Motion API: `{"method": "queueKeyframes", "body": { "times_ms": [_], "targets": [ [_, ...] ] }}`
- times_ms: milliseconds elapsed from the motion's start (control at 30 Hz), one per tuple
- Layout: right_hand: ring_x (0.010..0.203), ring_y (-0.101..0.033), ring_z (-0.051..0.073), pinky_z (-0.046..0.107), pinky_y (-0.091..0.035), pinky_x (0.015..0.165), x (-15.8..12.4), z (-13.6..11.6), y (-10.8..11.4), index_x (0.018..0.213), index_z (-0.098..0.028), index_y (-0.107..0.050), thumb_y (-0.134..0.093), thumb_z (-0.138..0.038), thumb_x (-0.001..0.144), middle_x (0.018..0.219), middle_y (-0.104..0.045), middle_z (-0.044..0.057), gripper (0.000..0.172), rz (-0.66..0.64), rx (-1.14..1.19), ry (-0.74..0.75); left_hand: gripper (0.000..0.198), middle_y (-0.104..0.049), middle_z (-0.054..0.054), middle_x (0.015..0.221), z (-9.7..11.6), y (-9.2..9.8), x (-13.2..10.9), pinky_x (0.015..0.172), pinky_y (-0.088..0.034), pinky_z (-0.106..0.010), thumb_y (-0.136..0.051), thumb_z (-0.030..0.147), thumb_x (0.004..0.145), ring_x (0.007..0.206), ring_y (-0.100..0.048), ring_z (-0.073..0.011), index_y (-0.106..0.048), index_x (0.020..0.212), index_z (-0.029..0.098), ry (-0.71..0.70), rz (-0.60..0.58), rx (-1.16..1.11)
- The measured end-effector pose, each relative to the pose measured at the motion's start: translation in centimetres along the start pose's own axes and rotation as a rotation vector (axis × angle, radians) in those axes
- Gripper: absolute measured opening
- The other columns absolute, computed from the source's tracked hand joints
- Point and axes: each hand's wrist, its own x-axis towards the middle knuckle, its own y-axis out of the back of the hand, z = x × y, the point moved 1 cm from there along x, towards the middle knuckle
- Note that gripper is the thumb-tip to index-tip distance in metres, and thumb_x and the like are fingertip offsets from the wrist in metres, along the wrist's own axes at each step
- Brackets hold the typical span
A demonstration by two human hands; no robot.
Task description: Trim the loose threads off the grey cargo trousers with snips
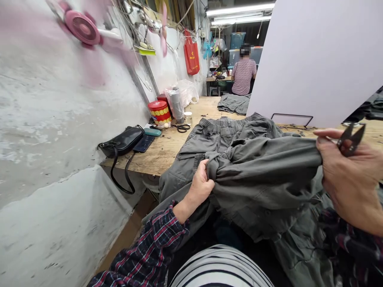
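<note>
Grey-green trousers (263, 175) with an elastic waistband are draped over the table edge and my lap, one part stretched between my hands. My left hand (199, 187) grips a bunched fold of the cloth near the middle, thumb on top. At the right, my right hand (344, 171) pinches the far end of the stretched cloth between thumb and fingers. The same hand also holds small thread snips (352, 139), blades pointing up and apart. The handle of the snips is mostly hidden in the palm.
On the wooden table (149, 161) at left lie a black handbag (121, 141), a phone (144, 143), black scissors (182, 128) and a red tin (159, 113). A large pale panel (311, 59) stands at right. A pink fan (82, 28) spins on the left wall. Farther back sits a person (243, 75).
</note>
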Motion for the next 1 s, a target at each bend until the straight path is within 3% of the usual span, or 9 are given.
{"method": "queueKeyframes", "body": {
  "times_ms": [67, 200, 300, 400, 533, 667, 867, 933, 1000],
  "targets": [
    [0.052, -0.040, 0.010, 0.026, -0.029, 0.051, 0.9, 3.1, -0.9, 0.095, -0.018, -0.069, -0.050, -0.029, 0.080, 0.064, -0.055, 0.003, 0.027, 0.001, -0.180, 0.065, 0.068, -0.062, -0.001, 0.092, -0.3, 0.3, 0.1, 0.072, -0.044, -0.023, -0.046, -0.001, 0.050, 0.079, -0.058, -0.0116, -0.038, 0.114, 0.020, 0.074, -0.019, -0.159],
    [0.058, -0.049, 0.016, 0.028, -0.030, 0.054, 0.4, 8.3, -2.2, 0.099, -0.023, -0.069, -0.054, -0.028, 0.076, 0.072, -0.065, 0.007, 0.028, -0.262, -0.576, -0.026, 0.077, -0.062, 0.003, 0.080, -0.5, 0.8, -0.1, 0.060, -0.041, -0.020, -0.049, -0.002, 0.049, 0.063, -0.055, -0.0091, -0.036, 0.121, 0.023, 0.248, -0.093, -0.378],
    [0.067, -0.055, 0.018, 0.029, -0.029, 0.055, -1.4, 7.1, -1.4, 0.106, -0.025, -0.066, -0.054, -0.031, 0.078, 0.093, -0.067, 0.009, 0.031, -0.182, -0.720, 0.145, 0.079, -0.062, 0.003, 0.081, -0.7, 1.0, -0.4, 0.060, -0.041, -0.020, -0.051, 0.000, 0.051, 0.063, -0.055, -0.0092, -0.036, 0.124, 0.026, 0.281, -0.100, -0.395],
    [0.080, -0.060, 0.019, 0.027, -0.037, 0.062, -4.3, 3.3, -0.5, 0.095, -0.020, -0.067, -0.051, -0.035, 0.082, 0.097, -0.066, 0.008, 0.025, -0.140, -0.544, 0.305, 0.079, -0.062, 0.004, 0.079, -0.9, 0.9, -0.5, 0.057, -0.039, -0.019, -0.053, 0.002, 0.052, 0.059, -0.052, -0.0080, -0.036, 0.125, 0.027, 0.287, -0.084, -0.384],
    [0.069, -0.062, 0.017, 0.025, -0.040, 0.061, -8.6, 0.3, -2.2, 0.081, -0.022, -0.067, -0.053, -0.050, 0.080, 0.075, -0.068, 0.003, 0.031, -0.525, -0.395, 0.239, 0.078, -0.062, 0.004, 0.081, -1.0, 0.7, -0.6, 0.056, -0.039, -0.019, -0.053, 0.003, 0.052, 0.059, -0.052, -0.0079, -0.037, 0.125, 0.026, 0.285, -0.080, -0.402],
    [0.064, -0.057, 0.016, 0.025, -0.035, 0.055, -10.9, -0.4, -4.2, 0.070, -0.021, -0.065, -0.053, -0.046, 0.081, 0.068, -0.065, 0.002, 0.029, -0.741, -0.432, 0.199, 0.077, -0.063, 0.003, 0.083, -0.9, 1.2, -0.8, 0.059, -0.040, -0.019, -0.054, 0.001, 0.051, 0.061, -0.053, -0.0078, -0.041, 0.123, 0.027, 0.274, -0.085, -0.446],
    [0.051, -0.044, 0.007, 0.018, -0.032, 0.047, -11.1, -3.5, -0.7, 0.056, -0.017, -0.057, -0.054, -0.036, 0.081, 0.053, -0.050, -0.005, 0.032, -1.468, 0.119, 0.102, 0.028, -0.057, 0.001, 0.061, -1.5, 2.9, -2.8, 0.050, -0.035, -0.019, -0.069, 0.018, 0.057, 0.051, -0.048, -0.0076, -0.062, 0.084, 0.014, 0.446, -0.315, -0.331],
    [0.057, -0.050, 0.009, 0.019, -0.039, 0.055, -9.9, -3.6, 0.2, 0.063, -0.018, -0.059, -0.051, -0.035, 0.084, 0.060, -0.055, -0.003, 0.028, -1.287, 0.160, 0.111, 0.023, -0.052, 0.001, 0.053, -2.1, 2.8, -3.6, 0.047, -0.032, -0.020, -0.072, 0.031, 0.060, 0.048, -0.044, -0.0073, -0.059, 0.061, 0.013, 0.494, -0.367, -0.145],
    [0.070, -0.057, 0.013, 0.022, -0.042, 0.064, -8.5, -2.4, 0.3, 0.077, -0.020, -0.063, -0.049, -0.034, 0.085, 0.076, -0.063, 0.001, 0.022, -0.877, -0.020, 0.147, 0.032, -0.047, 0.003, 0.046, -2.8, 2.2, -4.2, 0.043, -0.028, -0.020, -0.073, 0.038, 0.062, 0.044, -0.038, -0.0066, -0.055, 0.050, 0.014, 0.520, -0.366, 0.028]
  ]
}}
